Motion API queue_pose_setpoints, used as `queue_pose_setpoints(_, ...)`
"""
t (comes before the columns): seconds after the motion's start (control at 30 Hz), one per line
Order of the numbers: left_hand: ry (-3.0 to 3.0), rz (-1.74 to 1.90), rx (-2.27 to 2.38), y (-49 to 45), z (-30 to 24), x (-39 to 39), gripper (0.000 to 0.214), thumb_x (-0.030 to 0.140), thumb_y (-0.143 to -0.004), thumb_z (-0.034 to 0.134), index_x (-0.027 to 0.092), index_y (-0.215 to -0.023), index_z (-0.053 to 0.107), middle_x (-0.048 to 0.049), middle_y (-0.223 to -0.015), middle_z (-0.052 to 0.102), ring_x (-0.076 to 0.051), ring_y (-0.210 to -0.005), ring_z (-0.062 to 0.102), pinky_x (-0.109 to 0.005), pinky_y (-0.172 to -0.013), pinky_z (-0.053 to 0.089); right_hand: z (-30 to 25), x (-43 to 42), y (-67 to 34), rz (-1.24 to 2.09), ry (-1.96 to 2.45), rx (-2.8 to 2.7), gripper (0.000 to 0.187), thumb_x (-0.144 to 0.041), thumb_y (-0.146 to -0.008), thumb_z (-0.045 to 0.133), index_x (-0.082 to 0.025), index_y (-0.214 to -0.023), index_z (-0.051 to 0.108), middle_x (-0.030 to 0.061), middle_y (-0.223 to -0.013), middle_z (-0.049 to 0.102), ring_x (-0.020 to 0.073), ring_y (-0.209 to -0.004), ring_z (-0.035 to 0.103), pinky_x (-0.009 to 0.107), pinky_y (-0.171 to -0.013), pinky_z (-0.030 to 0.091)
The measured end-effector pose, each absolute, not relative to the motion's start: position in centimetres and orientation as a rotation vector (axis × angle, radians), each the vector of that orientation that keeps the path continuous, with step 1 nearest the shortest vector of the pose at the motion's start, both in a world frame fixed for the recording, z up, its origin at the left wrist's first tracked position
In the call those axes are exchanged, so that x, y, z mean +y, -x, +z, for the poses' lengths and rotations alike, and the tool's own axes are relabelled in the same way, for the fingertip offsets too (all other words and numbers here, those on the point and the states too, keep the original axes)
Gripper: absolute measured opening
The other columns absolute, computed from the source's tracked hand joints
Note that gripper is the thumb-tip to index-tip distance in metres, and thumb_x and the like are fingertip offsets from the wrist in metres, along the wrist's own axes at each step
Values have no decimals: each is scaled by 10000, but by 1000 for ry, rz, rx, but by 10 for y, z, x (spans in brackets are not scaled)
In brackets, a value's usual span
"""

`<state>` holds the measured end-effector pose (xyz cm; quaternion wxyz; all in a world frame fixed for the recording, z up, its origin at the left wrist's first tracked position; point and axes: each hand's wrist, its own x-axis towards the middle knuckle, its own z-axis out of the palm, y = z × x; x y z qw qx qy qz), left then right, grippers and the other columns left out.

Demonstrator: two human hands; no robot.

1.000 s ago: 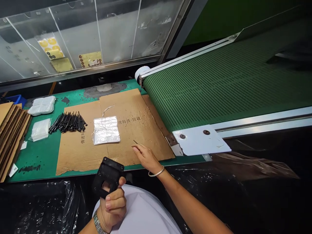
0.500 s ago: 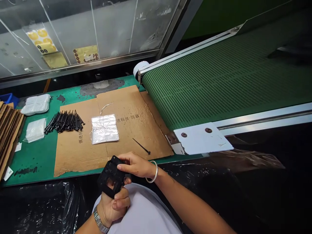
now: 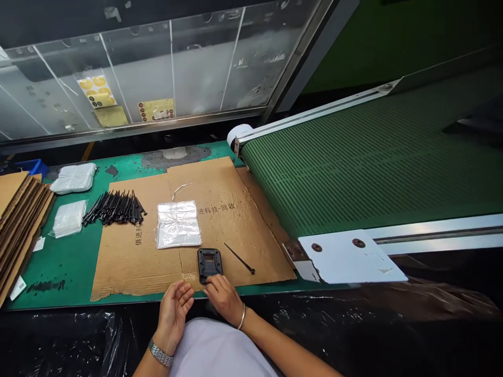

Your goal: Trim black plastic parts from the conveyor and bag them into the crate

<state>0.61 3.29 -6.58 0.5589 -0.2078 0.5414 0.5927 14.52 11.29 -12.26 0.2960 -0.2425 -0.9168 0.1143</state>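
Observation:
A black plastic frame part [image 3: 209,263] lies flat on the brown cardboard sheet [image 3: 129,256] near the table's front edge. My right hand [image 3: 222,296] rests just behind it, fingertips touching its near edge, fingers stretched out. My left hand [image 3: 175,309] hovers beside it at the cardboard's front edge, palm turned inward, fingers loosely apart and holding nothing. A single black cable tie [image 3: 239,258] lies to the right of the part. A stack of clear plastic bags [image 3: 178,224] sits just beyond the part.
A pile of black cable ties [image 3: 115,207] lies at the left. White bag packs [image 3: 74,178] and a stack of cardboard [image 3: 19,220] stand further left. A green conveyor belt [image 3: 365,157] runs off to the right. A glass panel stands behind the green table [image 3: 58,262].
The black part, held in my left hand and then by both hands over my lap, now lies on the cardboard. Both hands have let go of it. The camera tilted slightly.

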Motion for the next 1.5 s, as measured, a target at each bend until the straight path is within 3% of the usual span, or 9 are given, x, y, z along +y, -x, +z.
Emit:
queue_pose_setpoints(0.3,-37,1611,1758,50,-103,51,275,295,-587,655,148,-811,592,-26,-703,605,-116,-607,559,-213,-510,416,-90,169,-45,774,918,-2759,163,-199,-869,440,-166,-790,578,46,-801,590,157,-790,498,241,-689,360)
queue_pose_setpoints(0.53,-263,1584,1920,86,-130,82,180,159,-607,595,160,-784,625,-60,-815,640,-180,-800,573,-305,-793,420,-117,205,28,839,1061,-2807,226,-249,-679,695,-125,-842,600,114,-905,592,234,-882,504,299,-725,358)
queue_pose_setpoints(0.67,-358,1530,1981,94,-131,87,252,110,-624,572,169,-864,625,-57,-812,617,-194,-792,558,-334,-817,405,-126,211,27,977,1089,-2767,62,-155,-778,556,-133,-784,614,99,-866,601,208,-869,510,292,-731,343)
queue_pose_setpoints(0.9,-639,1429,1955,95,-109,99,311,142,-630,637,263,-917,642,-78,-1144,532,-262,-1190,318,-411,-1040,126,-124,227,22,1419,1124,-2461,162,-142,-775,483,-143,-641,575,35,-686,583,158,-717,511,263,-663,340)
queue_pose_setpoints(1.07,-780,1269,1905,96,-117,111,228,185,-625,664,281,-831,659,-80,-1130,554,-279,-1227,250,-465,-1040,27,-110,236,21,1833,1052,-2060,265,-322,-830,406,-158,-627,452,-7,-573,498,117,-582,480,240,-585,367)
queue_pose_setpoints(1.23,-788,1327,1983,95,-116,113,201,164,-650,638,254,-828,659,-84,-1111,557,-276,-1207,290,-448,-1041,74,-81,236,15,2161,895,-1685,467,-648,-756,366,-185,-703,382,-91,-478,325,64,-405,333,197,-445,321)
queue_pose_setpoints(1.37,-589,1712,1750,97,-83,113,411,154,-669,626,257,-1062,565,-57,-1202,511,-217,-1211,336,-334,-1022,203,-55,221,0,2333,794,-1574,529,-696,-667,471,-169,-708,444,-103,-423,319,42,-345,245,173,-362,219)
queue_pose_setpoints(1.43,-612,1648,1582,99,-66,115,413,178,-623,679,228,-1023,588,-66,-1092,579,-223,-1122,430,-298,-949,309,-45,214,-8,2354,752,-1542,525,-680,-652,514,-157,-666,465,-95,-415,338,36,-355,257,167,-365,209)
queue_pose_setpoints(1.5,-745,1443,1539,98,-53,118,198,224,-603,704,185,-790,654,-51,-792,630,-203,-886,535,-252,-797,398,-37,208,-17,2309,781,-1466,532,-680,-646,523,-151,-641,468,-97,-417,332,30,-367,258,162,-367,197)
